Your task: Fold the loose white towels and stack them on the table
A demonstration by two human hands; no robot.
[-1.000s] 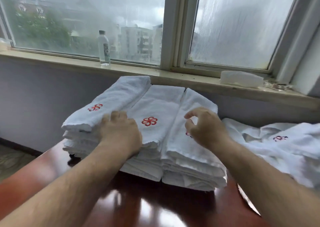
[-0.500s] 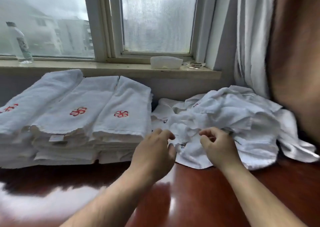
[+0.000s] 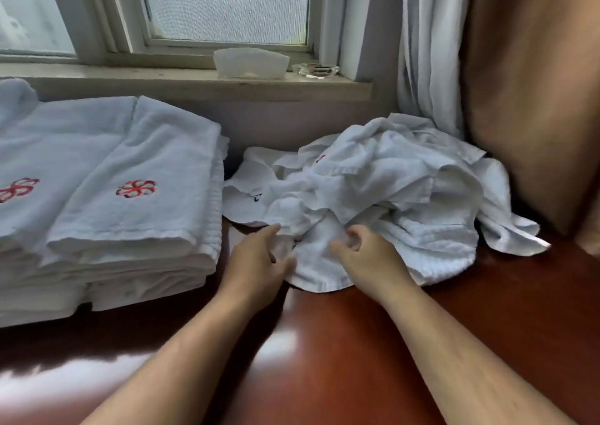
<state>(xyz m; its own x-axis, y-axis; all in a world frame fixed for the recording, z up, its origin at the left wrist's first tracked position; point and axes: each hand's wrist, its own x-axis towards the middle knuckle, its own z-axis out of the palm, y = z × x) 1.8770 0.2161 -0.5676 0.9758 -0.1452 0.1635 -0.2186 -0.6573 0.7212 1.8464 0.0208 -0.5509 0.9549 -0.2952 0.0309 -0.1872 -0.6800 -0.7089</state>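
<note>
Surface: table [image 3: 324,343] — glossy reddish-brown wood, pale glare on its near left part.
Left side: folded towels [image 3: 130,203] in neat stacks side by side, red emblems on top.
Right side: loose towels [image 3: 399,177] in a crumpled heap.
Between: a narrow strip of bare wood — the heap possibly touches the stacks farther back.

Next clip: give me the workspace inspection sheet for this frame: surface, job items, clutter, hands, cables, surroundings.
Surface: table, glossy dark red wood, glare at near left.
Job's things: folded towels stacked at left, red emblems up; loose towels in a crumpled pile at right, near the wall.
Clutter: white box and glass dish on the windowsill.
Hands: left hand and right hand at the pile's near edge, touching cloth; grip unclear.
Cables: nothing seen.
Surroundings: frosted window, white curtain, brown drape at right.
</note>
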